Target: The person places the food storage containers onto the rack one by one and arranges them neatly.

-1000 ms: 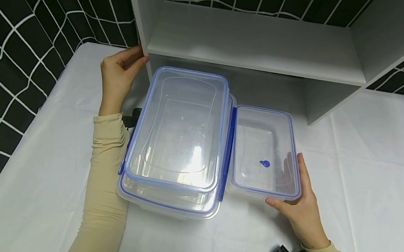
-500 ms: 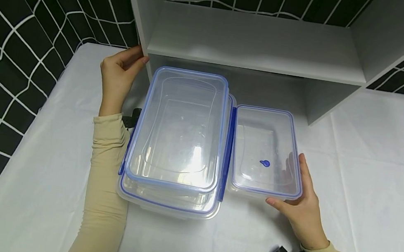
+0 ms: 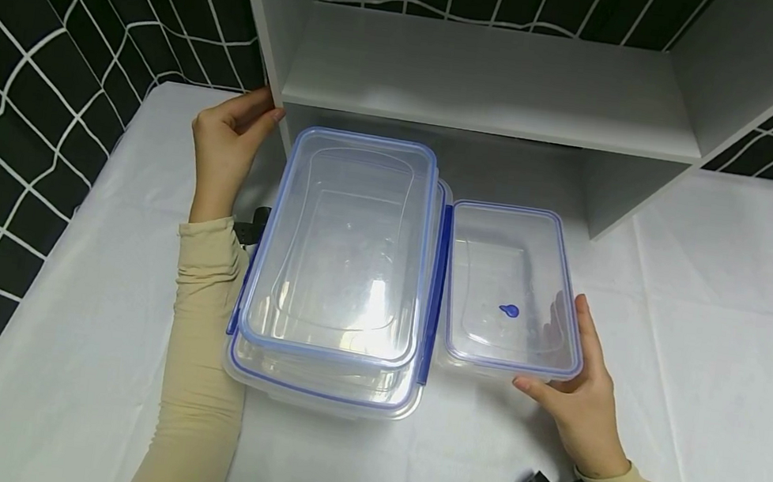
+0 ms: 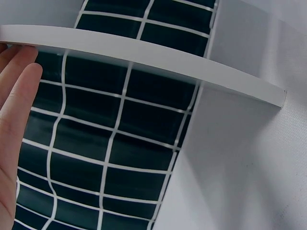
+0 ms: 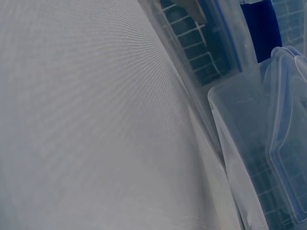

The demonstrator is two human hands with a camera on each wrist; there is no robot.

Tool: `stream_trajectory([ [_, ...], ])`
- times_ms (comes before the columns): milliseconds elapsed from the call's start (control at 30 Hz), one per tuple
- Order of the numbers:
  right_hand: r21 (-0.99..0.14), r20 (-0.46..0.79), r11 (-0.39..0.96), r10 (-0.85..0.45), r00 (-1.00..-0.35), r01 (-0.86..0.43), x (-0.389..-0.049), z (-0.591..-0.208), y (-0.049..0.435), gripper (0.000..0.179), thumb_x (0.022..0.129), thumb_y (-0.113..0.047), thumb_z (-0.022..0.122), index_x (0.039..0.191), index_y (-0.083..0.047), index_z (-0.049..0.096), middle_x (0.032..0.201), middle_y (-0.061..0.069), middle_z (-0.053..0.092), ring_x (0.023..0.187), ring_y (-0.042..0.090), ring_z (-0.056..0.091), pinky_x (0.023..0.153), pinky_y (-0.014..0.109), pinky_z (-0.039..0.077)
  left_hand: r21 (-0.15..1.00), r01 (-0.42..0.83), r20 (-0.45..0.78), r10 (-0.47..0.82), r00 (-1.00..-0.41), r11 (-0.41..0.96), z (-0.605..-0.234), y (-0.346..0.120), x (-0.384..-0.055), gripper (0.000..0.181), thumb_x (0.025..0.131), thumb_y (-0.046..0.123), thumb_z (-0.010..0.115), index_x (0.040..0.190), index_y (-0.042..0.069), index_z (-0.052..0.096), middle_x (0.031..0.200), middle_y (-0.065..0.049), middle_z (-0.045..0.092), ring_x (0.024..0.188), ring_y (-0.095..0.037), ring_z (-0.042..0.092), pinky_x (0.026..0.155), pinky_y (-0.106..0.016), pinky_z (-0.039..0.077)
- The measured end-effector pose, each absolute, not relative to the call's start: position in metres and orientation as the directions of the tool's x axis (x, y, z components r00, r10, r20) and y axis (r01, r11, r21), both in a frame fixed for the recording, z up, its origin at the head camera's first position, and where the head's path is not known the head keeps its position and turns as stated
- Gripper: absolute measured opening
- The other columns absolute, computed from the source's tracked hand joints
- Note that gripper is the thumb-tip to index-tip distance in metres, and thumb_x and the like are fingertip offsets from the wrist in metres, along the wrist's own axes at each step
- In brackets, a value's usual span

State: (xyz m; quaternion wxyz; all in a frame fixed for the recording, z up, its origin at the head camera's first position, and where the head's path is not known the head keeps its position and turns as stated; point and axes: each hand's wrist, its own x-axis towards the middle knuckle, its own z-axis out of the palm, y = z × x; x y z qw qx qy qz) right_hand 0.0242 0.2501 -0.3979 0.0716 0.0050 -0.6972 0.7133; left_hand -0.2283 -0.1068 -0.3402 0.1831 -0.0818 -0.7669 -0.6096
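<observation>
In the head view my right hand (image 3: 579, 398) grips the near right corner of a small clear lidded food container (image 3: 513, 287). Its thumb is at the near side and its fingers along the right side. My left hand (image 3: 228, 147) holds the front edge of the shelf unit's left side panel (image 3: 267, 29) between thumb and fingers. In the left wrist view, fingers (image 4: 24, 91) touch that white panel (image 4: 144, 55). Left of the small container, a large clear container with a blue-rimmed lid (image 3: 343, 244) lies on another large container (image 3: 320, 384) with blue side clips.
The white shelf unit (image 3: 490, 86) stands behind the containers, its middle board above their far ends. A white cloth (image 3: 715, 374) covers the table. Black fabric with white grid lines (image 3: 10, 150) hangs around. The right wrist view shows container walls and a blue clip (image 5: 261, 28).
The small container has shifted slightly to the right and tilts a little, with my right hand moving along. My left hand and the stacked large containers have stayed where they were.
</observation>
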Motion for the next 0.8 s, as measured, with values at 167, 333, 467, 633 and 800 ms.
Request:
stream_trajectory([
  [167, -0.991, 0.121, -0.047, 0.094, -0.988, -0.126, 0.0246, -0.3980, 0.2503, 0.107, 0.069, 0.028, 0.064, 0.153, -0.015, 0.011, 0.157, 0.012, 0.006, 0.124, 0.009, 0.039, 0.087, 0.017, 0.050, 0.903, 0.353, 0.385, -0.097, -0.918, 0.245, -0.3401, -0.1073, -0.2278, 0.027, 0.085, 0.004, 0.070, 0.110, -0.005, 0.067, 0.110, -0.017, 0.067, 0.098, -0.014, 0.066, 0.086, -0.023, 0.053],
  [333, -0.989, 0.134, -0.053, 0.092, -0.987, -0.139, 0.0246, -0.3984, 0.2515, 0.105, 0.070, 0.028, 0.062, 0.152, -0.014, 0.012, 0.157, 0.013, 0.007, 0.126, 0.009, 0.039, 0.089, 0.017, 0.048, 0.898, 0.364, 0.396, -0.095, -0.913, 0.247, -0.3399, -0.1076, -0.2267, 0.027, 0.084, 0.005, 0.070, 0.109, -0.005, 0.068, 0.109, -0.017, 0.067, 0.097, -0.015, 0.066, 0.085, -0.023, 0.053],
  [467, -0.986, 0.146, -0.061, 0.096, -0.985, -0.152, 0.0244, -0.3982, 0.2537, 0.104, 0.071, 0.028, 0.062, 0.152, -0.014, 0.012, 0.156, 0.013, 0.009, 0.128, 0.009, 0.037, 0.090, 0.018, 0.048, 0.888, 0.387, 0.420, -0.092, -0.903, 0.249, -0.3408, -0.1077, -0.2266, 0.026, 0.085, 0.004, 0.070, 0.109, -0.006, 0.068, 0.108, -0.016, 0.067, 0.097, -0.017, 0.067, 0.085, -0.023, 0.053],
  [633, -0.976, 0.182, -0.095, 0.126, -0.975, -0.195, 0.0235, -0.3976, 0.2566, 0.102, 0.072, 0.026, 0.064, 0.152, -0.013, 0.014, 0.155, 0.013, 0.015, 0.130, 0.012, 0.036, 0.093, 0.020, 0.046, 0.892, 0.385, 0.415, -0.093, -0.905, 0.239, -0.3415, -0.1081, -0.2272, 0.026, 0.085, 0.004, 0.070, 0.109, -0.005, 0.068, 0.108, -0.016, 0.067, 0.097, -0.016, 0.067, 0.085, -0.023, 0.053],
  [800, -0.964, 0.206, -0.134, 0.161, -0.965, -0.228, 0.0223, -0.3980, 0.2574, 0.100, 0.072, 0.026, 0.064, 0.152, -0.010, 0.016, 0.154, 0.013, 0.018, 0.129, 0.016, 0.036, 0.095, 0.020, 0.045, 0.881, 0.405, 0.436, -0.092, -0.895, 0.243, -0.3431, -0.1079, -0.2281, 0.026, 0.084, 0.003, 0.070, 0.109, -0.006, 0.067, 0.108, -0.017, 0.067, 0.096, -0.017, 0.067, 0.084, -0.023, 0.053],
])
